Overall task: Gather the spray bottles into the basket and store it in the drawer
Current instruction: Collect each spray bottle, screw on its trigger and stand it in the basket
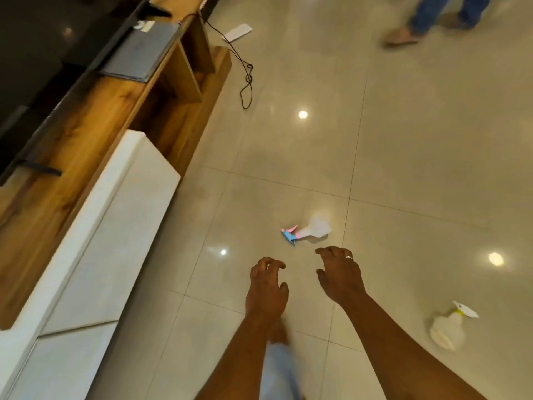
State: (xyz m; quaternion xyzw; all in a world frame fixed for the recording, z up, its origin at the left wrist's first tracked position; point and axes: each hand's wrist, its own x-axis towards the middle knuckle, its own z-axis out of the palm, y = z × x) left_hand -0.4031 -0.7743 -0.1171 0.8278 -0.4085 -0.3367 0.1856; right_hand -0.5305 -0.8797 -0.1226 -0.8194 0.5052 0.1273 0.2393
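A clear spray bottle with a pink and blue head [313, 228] lies on its side on the tiled floor. Just short of it, both my hands hang over the floor with loosely curled fingers and hold nothing: my left hand [266, 287] nearer me, my right hand [340, 274], with a ring on one finger, closest to the bottle. A second, white spray bottle with a yellow collar [448, 327] lies on the floor to the right. No basket is in view.
A wooden TV unit with white drawer fronts [95, 235] runs along the left, with a laptop [141, 50] on top. A black cable [246, 79] loops on the floor beyond it. Another person's legs [432, 18] stand at the top right.
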